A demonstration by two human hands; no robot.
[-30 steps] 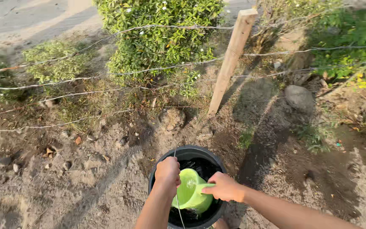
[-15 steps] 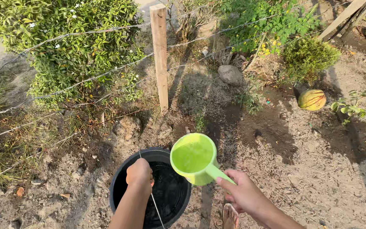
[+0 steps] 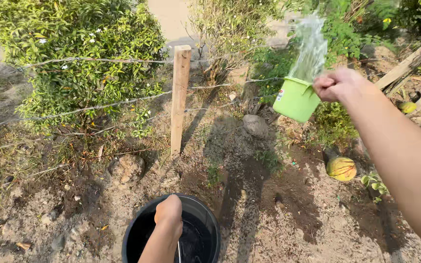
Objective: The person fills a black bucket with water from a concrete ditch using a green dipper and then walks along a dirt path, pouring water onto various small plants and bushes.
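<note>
**Inspector:** Start at the left. What stands there?

**Onlooker:** A flowering bush (image 3: 79,53) behind wire strands (image 3: 98,104), on dry sandy ground. A wooden post (image 3: 179,97) carries the wire. A clod or stone (image 3: 127,168) lies near the post's foot.

**Inspector:** The left hand?

**Onlooker:** The left hand (image 3: 169,214) is at the bottom of the frame, fingers curled shut over the thin wire handle of the black bucket (image 3: 137,234). The bucket sits just below it. The inside looks dark and glistens; I judge water remains in it, though I cannot tell how much.

**Inspector:** And to the right?

**Onlooker:** The right hand (image 3: 339,84) is raised, fist clenched on the handle of the green dipper (image 3: 296,100). The dipper is tipped away and water (image 3: 310,46) is in mid-air above it, flying toward the shrubs (image 3: 347,29) beyond the wire.

**Inspector:** Progress?

**Onlooker:** One throw is under way. The soil (image 3: 264,170) right of the post is dark in patches, but shadow falls there too, so wet ground cannot be confirmed. The sandy stretch on the left looks dry.

**Inspector:** Anything in the way?

**Onlooker:** A grey rock (image 3: 255,125) below the dipper, a yellow-green gourd (image 3: 341,168) on the ground, a small seedling (image 3: 376,184) beside it, a slanted plank (image 3: 410,63) at the far right. The wire crosses between the person and the plants.
</note>
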